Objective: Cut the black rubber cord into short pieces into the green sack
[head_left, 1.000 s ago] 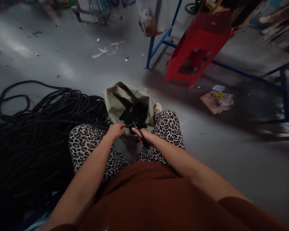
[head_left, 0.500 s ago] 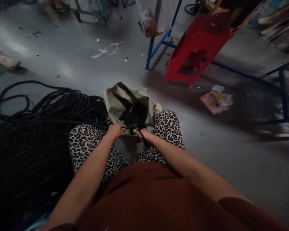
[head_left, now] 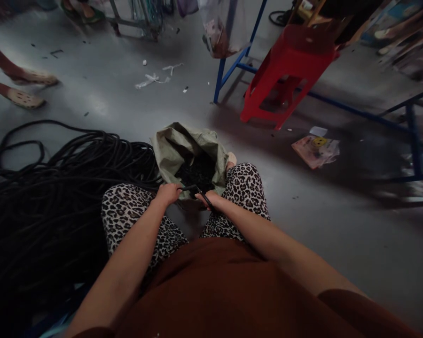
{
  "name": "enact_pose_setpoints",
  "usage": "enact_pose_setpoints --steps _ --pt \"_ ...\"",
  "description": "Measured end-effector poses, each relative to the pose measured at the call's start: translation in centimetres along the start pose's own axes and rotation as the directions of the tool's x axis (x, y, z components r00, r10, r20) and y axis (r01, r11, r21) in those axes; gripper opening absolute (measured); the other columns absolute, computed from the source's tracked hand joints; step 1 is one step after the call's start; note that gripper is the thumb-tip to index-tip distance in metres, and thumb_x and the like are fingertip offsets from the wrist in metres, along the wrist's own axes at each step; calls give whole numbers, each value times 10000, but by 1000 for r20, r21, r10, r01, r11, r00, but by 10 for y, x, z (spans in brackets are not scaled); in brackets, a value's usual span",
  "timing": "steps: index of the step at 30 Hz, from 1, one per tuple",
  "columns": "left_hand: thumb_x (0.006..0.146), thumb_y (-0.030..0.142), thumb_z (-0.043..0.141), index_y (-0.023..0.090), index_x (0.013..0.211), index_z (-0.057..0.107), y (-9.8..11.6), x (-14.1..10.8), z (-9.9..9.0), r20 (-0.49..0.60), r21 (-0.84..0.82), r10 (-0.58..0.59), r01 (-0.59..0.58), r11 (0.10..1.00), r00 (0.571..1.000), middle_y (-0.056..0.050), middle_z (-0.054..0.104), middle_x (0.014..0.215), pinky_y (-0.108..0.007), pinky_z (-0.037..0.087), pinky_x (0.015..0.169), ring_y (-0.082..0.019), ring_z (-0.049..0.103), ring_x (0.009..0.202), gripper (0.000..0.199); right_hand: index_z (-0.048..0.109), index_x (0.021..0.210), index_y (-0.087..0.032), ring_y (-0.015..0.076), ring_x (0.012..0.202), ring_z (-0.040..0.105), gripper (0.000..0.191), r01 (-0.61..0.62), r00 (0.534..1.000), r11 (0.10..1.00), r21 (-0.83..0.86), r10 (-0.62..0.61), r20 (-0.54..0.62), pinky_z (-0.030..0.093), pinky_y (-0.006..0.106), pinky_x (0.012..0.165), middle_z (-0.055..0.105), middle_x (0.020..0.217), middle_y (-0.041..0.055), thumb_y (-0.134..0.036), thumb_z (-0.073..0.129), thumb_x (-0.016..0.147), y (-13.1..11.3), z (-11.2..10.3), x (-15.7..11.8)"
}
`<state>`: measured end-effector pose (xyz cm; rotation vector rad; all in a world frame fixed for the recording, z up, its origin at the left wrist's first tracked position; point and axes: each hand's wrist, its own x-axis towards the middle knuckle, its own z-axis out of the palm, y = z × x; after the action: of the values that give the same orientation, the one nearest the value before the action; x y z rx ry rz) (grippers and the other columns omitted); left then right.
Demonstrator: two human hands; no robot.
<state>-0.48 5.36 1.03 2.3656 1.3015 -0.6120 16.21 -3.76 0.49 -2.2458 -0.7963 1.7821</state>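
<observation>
Black cord right up at the blades!

Black cord (head_left: 187,188) over the near rim of the sack (head_left: 167,157), running crosswise from left to right. Clasped in the fingers of the left hand (head_left: 168,193), the nearer one. Over at the far end, scissors (head_left: 207,202) slanting across, gripped in the right hand (head_left: 215,199). Blade gap too small to read. Out left, heaped black coils (head_left: 74,174) beside the sack.

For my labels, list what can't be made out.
- Handles of the scissors: head view, partly behind right hand.
- Dark pieces in the sack: head view, too small, dim.
- Lower cord pile: head view, lost in shadow.
- Bystander above the shins: head view, left edge.
</observation>
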Motion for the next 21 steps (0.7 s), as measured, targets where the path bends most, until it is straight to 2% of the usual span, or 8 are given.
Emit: enact_pose_setpoints --steps 5,10,15,21 --pt "835 381 385 305 1078 616 0 -1 -3 -33 -14 -19 18 1000 999 -43 666 1036 -308 404 854 -211 581 1006 343 555 654 -143 118 313 465 480 4 1000 997 71 -3 -12 397 210 310 479 400 1 -620 592 698 0 -4 0" --pt "844 392 372 297 1098 602 -1 -2 -5 -79 -15 -26 25 1000 997 -51 656 1059 -320 409 833 -220 579 1003 356 542 729 -127 118 296 462 552 -40 997 990 138 30 72 385 208 297 478 401 -5 -676 488 742 -5 -5 -11" --pt "848 401 360 283 1107 596 0 -2 -5 -98 -21 -24 22 1000 995 -59 662 1041 -326 413 821 -221 586 983 370 548 747 -112 124 313 480 594 -14 992 992 128 -3 128 396 209 307 485 402 -1 -700 456 746 -8 -5 -19" --pt "843 387 377 272 1104 597 2 -2 -5 -104 -65 20 -27 998 994 -42 651 1076 -296 414 829 -204 578 998 360 556 749 -120 137 325 493 626 -20 986 994 107 2 164 371 208 303 502 411 12 -734 437 723 -7 -4 -17"
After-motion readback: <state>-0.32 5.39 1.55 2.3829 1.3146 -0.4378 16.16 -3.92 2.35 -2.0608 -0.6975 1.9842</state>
